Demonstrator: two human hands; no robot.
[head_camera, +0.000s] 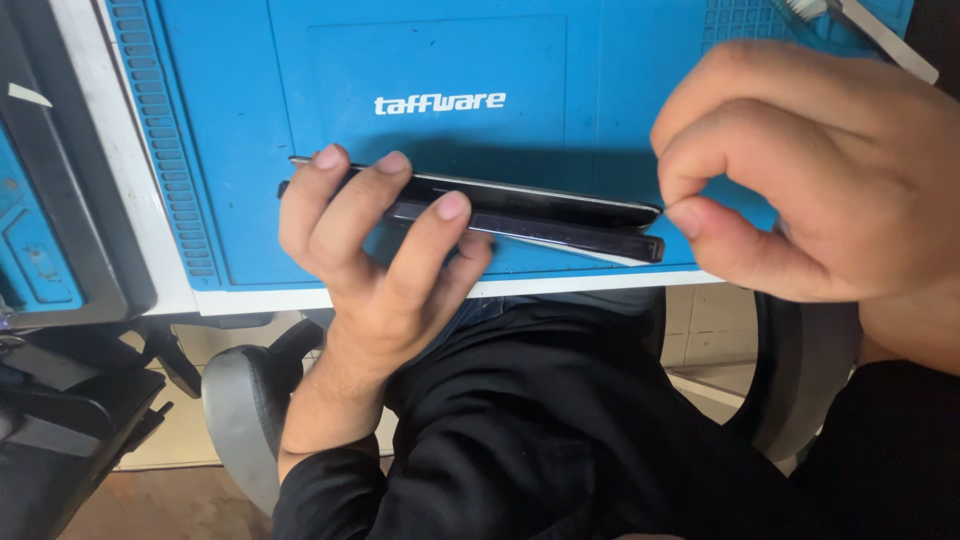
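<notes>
Across the middle of the frame a slim black phone (520, 215) is held edge-on, so it reads as two thin dark slabs: an upper glossy panel with a pale line of light along its rim, and a lower matte body, the two parted slightly toward the right end. The left hand (375, 245) grips its left half, fingers curled over the top edge and wrapped round both layers. The right hand (800, 170) fills the upper right of the frame, fingers bunched, thumb and forefinger pinched together just beside the phone's right end; I cannot tell whether anything sits between them.

Behind it, filling the top of the frame, lies a blue work mat (240, 100) of rubbery look, with ribbed slots down its left side and shallow moulded rectangles. A pale-handled tool (880, 35) rests in the upper right corner. Lower left, a grey padded chair arm (240, 400) curves past a black sleeve.
</notes>
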